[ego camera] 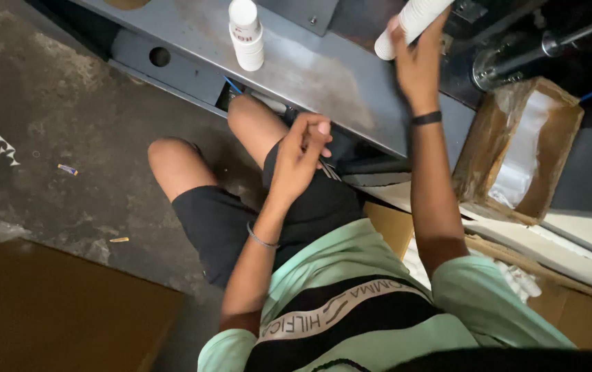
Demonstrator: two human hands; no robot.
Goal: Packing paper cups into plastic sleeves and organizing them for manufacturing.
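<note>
Fingers of right hand (416,65) gripped cup stack (413,21), long axis tilted toward upper right; left hand (299,158) loosely curled, empty, well below.

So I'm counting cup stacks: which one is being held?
The white stack at top right, in the right hand; the other stack stands alone on the grey metal surface.

Factory/workshop floor: grey steel machine bed (309,76), stained concrete floor (48,138), cardboard box (516,151) w/ plastic liner.
</note>
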